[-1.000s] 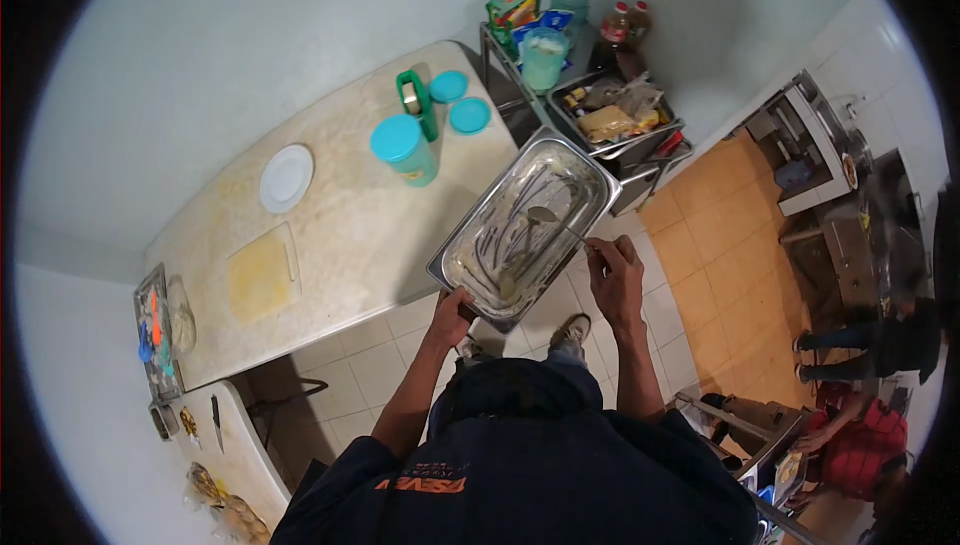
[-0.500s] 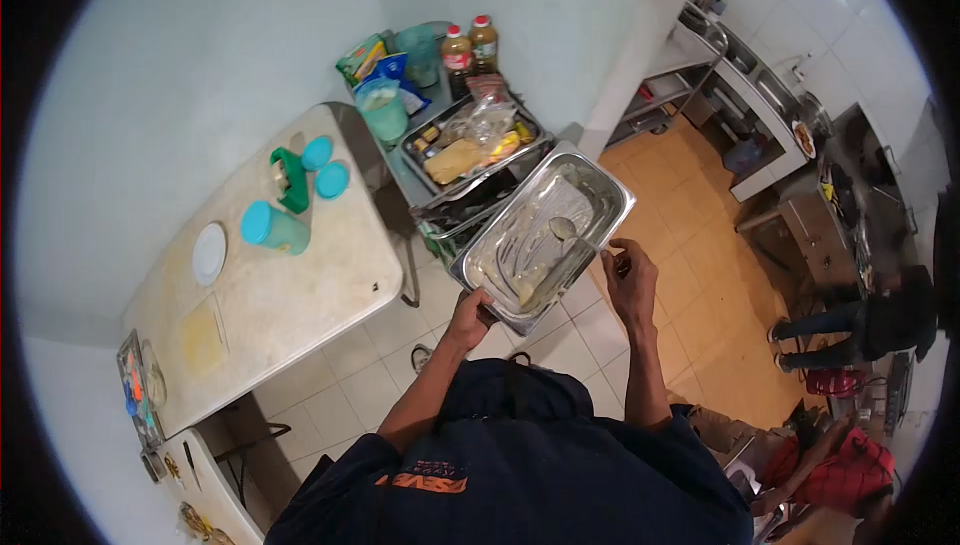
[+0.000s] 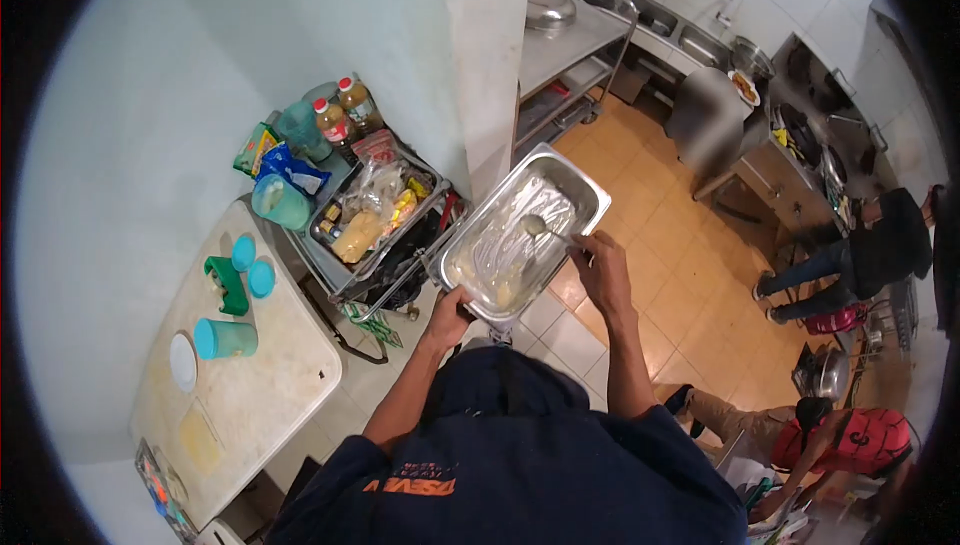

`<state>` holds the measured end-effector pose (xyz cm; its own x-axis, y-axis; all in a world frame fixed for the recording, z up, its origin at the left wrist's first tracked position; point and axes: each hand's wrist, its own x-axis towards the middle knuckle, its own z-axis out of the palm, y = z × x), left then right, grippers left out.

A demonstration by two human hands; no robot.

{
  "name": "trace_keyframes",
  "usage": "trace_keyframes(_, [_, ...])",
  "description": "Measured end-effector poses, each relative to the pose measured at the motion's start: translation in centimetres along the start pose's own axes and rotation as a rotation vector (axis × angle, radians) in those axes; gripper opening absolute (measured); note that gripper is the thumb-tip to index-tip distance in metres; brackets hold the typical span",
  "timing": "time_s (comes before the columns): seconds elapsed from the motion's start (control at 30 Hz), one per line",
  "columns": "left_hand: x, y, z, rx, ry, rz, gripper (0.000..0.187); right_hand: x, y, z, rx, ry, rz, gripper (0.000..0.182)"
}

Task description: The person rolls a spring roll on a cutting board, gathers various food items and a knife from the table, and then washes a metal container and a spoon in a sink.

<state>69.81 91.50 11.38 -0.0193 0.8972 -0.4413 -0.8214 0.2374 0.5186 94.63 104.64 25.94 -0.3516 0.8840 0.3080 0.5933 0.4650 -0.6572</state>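
A deep rectangular steel pan [image 3: 578, 188] is tilted in front of me, its inside smeared with a pale, creamy residue. My left hand [image 3: 450, 319] is closed on the pan's near left corner, with the thumb over the rim. Inside the pan lies the round bowl of a metal spoon [image 3: 534, 225]. Its handle runs over the right side to my right hand [image 3: 602, 273], whose fingers are closed around the end. A little more residue is gathered at the near end of the pan.
Left, a trolley carries a tray [image 3: 345, 260] of bagged food and bottles [image 3: 333, 123]. A white table [image 3: 270, 365] holds a turquoise-lidded container [image 3: 225, 339]. Ahead are a steel rack [image 3: 575, 45] and a sink [image 3: 705, 45]. Two people [image 3: 885, 250] work at the right.
My view has swung right, so the table and trolley sit further left and more of the kitchen shows. The pan and spoon have come along in my hands.
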Motion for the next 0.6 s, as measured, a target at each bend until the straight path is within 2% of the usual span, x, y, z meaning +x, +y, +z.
trace_keyframes(0.03, [-0.3, 1.4, 3.0, 0.029, 0.062, -0.007, 0.014, 0.6, 0.6, 0.4, 0.018, 0.027, 0.005, 0.021])
trace_keyframes(0.17, [2.6, 0.5, 1.8, 0.017, -0.004, 0.032, 0.010, 2.4, 0.9, -0.6, -0.134, -0.022, 0.005, 0.018])
trace_keyframes(0.2, [2.5, 0.6, 1.7, -0.001, -0.068, 0.028, 0.014, 2.9, 1.0, -0.8, -0.136, -0.020, -0.013, 0.018])
trace_keyframes(0.27, [2.3, -0.1, 2.3, -0.025, 0.040, 0.059, 0.033, 4.1, 1.3, -1.1, -0.132, 0.000, -0.052, 0.016])
trace_keyframes(0.37, [1.3, -0.9, 2.1, -0.002, 0.051, 0.088, 0.051, 5.4, 2.0, -1.4, -0.142, 0.044, -0.133, 0.014])
trace_keyframes(0.47, [0.0, -1.5, 3.1, -0.019, 0.090, 0.160, 0.052, 6.2, 3.1, -0.7, -0.167, 0.064, -0.066, 0.013])
trace_keyframes(0.6, [-0.9, -2.1, 3.5, -0.033, 0.133, 0.131, 0.052, 6.3, 4.5, 0.5, -0.172, 0.092, -0.112, 0.013])
